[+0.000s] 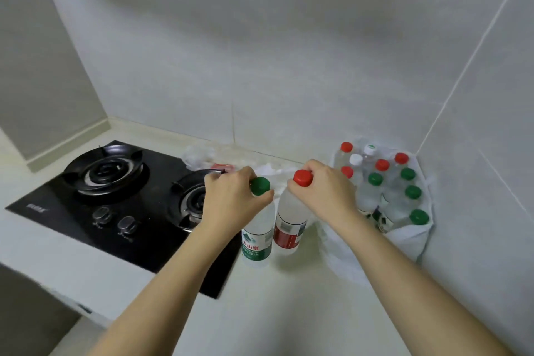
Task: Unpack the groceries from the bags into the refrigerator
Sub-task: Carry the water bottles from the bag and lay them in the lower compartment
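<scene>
Two water bottles stand side by side on the white counter. My left hand [231,199] grips the neck of the green-capped bottle [257,240], which has a green label. My right hand [323,191] grips the neck of the red-capped bottle [289,228], which has a red label. To the right, a white plastic bag [410,240] sits open in the corner, packed with several upright bottles [384,182] with red, green and white caps. The refrigerator is out of view.
A black two-burner gas hob [115,196] with two knobs lies to the left, touching the green-capped bottle's side. A crumpled clear plastic bag [199,156] with something red lies behind the hob by the tiled wall. The counter edge [72,300] runs at lower left.
</scene>
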